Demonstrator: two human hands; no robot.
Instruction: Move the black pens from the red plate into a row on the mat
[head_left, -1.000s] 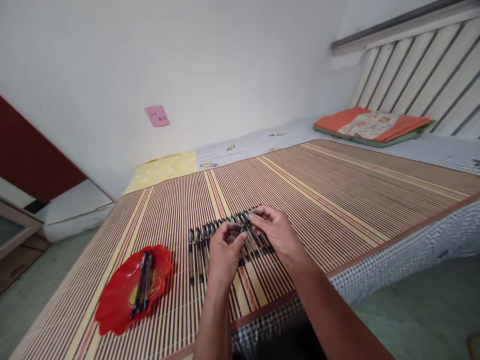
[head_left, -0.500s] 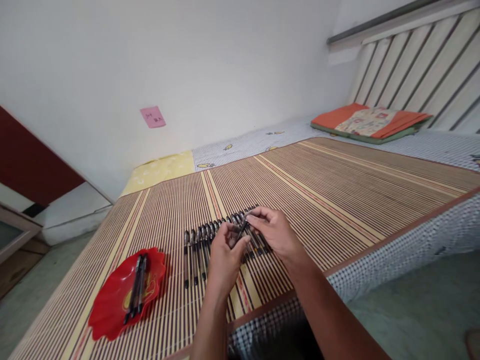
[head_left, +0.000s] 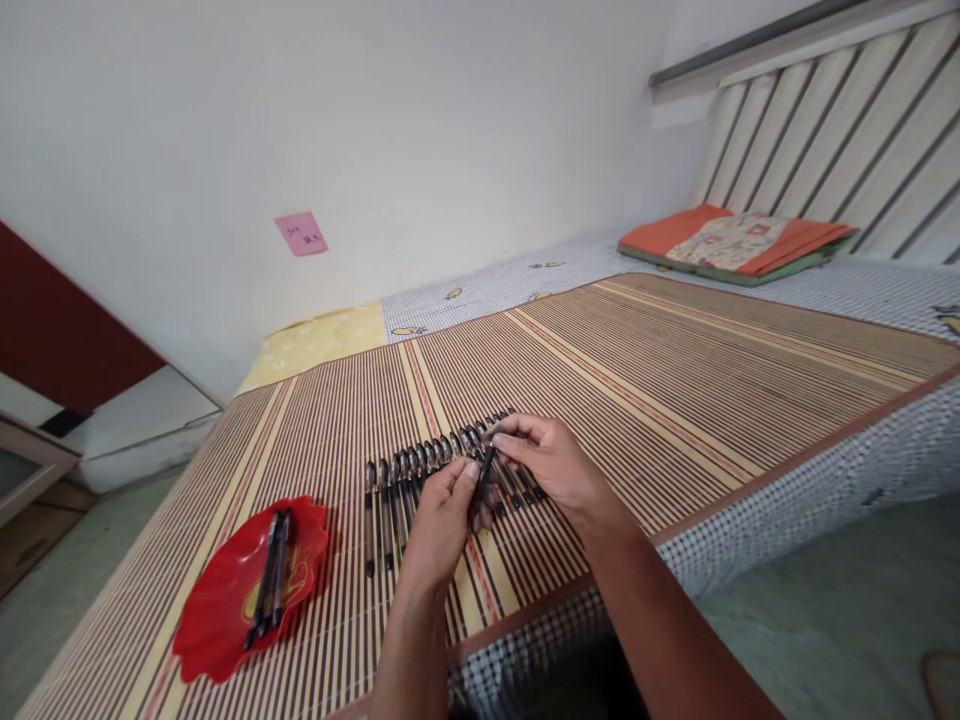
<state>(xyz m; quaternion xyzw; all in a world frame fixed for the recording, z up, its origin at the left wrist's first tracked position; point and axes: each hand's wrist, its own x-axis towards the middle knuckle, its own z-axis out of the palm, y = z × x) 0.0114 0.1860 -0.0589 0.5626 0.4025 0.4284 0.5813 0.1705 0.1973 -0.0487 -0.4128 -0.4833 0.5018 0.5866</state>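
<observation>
A dark pen (head_left: pixel 484 474) is held at a slant between my hands, above a row of pens. My left hand (head_left: pixel 441 515) is closed round its lower part, thumb lying along the barrel. At the pen's upper end, my right hand (head_left: pixel 551 468) pinches with thumb and fingertips; whether it grips a separate small part there is too small to tell. Below, several black-capped pens (head_left: pixel 387 515) lie side by side on the striped mat (head_left: pixel 600 400), partly hidden by both hands. Left of them, a scalloped red plate (head_left: pixel 214 600) carries a few pens (head_left: pixel 277 575).
The mat covers a bed with a checked sheet (head_left: pixel 757 520) hanging over the near edge. A folded orange and green cloth (head_left: pixel 735 242) lies at the far right by the white slatted headboard (head_left: pixel 847 140). A pink note (head_left: pixel 301 233) is stuck on the wall.
My left hand has shifted its grip, its thumb now lying along the pen, which stands more upright. My right hand stays at the pen's upper end. The view has shifted slightly.
</observation>
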